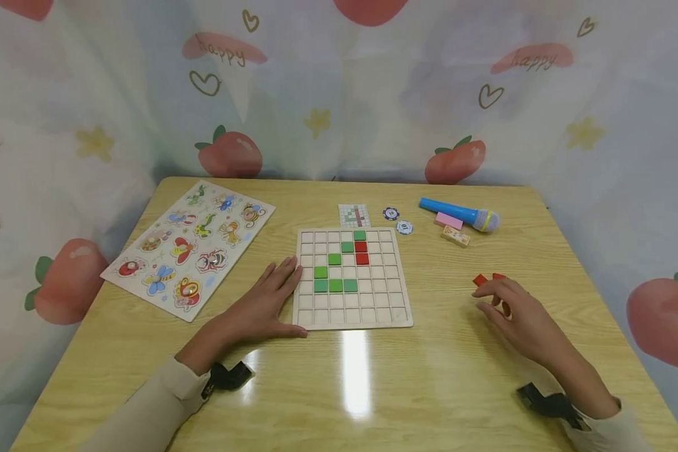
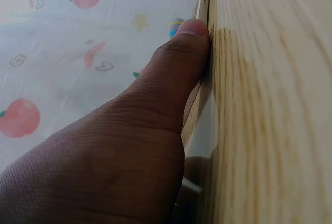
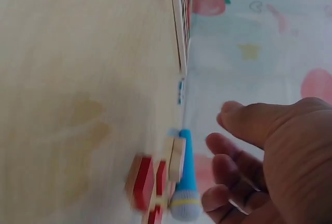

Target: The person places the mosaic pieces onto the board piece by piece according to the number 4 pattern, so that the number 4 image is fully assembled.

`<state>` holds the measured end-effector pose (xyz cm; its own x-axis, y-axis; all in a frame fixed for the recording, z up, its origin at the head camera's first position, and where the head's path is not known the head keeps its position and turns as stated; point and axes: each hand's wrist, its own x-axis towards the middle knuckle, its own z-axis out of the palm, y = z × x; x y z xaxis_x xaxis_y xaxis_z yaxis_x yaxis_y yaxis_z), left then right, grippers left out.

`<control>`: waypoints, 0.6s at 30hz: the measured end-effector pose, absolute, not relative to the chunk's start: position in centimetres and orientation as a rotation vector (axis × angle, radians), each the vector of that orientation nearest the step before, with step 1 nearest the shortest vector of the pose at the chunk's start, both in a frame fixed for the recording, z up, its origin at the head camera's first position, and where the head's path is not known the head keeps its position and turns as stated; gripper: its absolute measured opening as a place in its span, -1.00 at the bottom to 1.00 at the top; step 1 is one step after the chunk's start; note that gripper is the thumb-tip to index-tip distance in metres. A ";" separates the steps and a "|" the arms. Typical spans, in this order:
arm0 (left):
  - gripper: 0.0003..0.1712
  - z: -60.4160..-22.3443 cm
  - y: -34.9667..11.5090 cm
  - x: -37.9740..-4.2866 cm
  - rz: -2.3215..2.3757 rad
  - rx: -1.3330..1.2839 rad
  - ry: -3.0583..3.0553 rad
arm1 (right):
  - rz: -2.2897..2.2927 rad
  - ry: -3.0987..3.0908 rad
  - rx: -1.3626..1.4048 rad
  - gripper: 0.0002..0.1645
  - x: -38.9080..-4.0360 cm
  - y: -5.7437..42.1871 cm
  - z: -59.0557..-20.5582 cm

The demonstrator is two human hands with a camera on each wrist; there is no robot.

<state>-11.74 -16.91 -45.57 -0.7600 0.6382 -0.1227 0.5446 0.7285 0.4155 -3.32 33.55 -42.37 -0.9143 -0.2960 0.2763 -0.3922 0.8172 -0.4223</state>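
A square wooden grid board (image 1: 383, 316) lies mid-table, several green tiles (image 1: 321, 272) and two red tiles (image 1: 361, 258) set in its cells. My left hand (image 1: 262, 307) rests flat at its left side, fingers along the left edge and thumb (image 2: 181, 53) against the near-left corner. To the right, my right hand (image 1: 522, 323) hovers over the table beside loose red tiles (image 1: 480, 280). Its fingers are loosely bent and hold nothing; thumb and fingertips are apart in the right wrist view. Several red tiles (image 3: 143, 183) show below them there, partly hidden by the hand in the head view.
Behind the board lie a small pattern card (image 1: 353, 215) and two poker chips (image 1: 404, 227). A blue toy microphone (image 1: 449, 208), a pink block (image 1: 449, 220) and a patterned wooden block (image 1: 456, 236) sit back right. An insect puzzle board (image 1: 141, 282) lies on the left.
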 end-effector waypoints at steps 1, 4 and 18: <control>0.57 -45.6 -16.9 -11.7 0.525 0.930 2.675 | 0.726 -2.814 0.516 -0.62 -2.7 34.1 -42.6; 0.57 -45.7 -16.9 -11.6 0.530 0.926 2.681 | 0.740 -2.848 0.478 -0.59 -1.7 35.1 -43.2; 0.56 -45.5 -16.9 -11.7 0.499 0.918 2.680 | 0.738 -2.972 0.362 -0.49 -0.7 36.3 -44.5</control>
<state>-11.69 -16.88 -45.54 -0.7649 0.6299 -0.1350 0.5391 0.7406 0.4011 -0.73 36.28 -44.51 -0.9707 -0.2125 0.1121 -0.2402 0.8579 -0.4542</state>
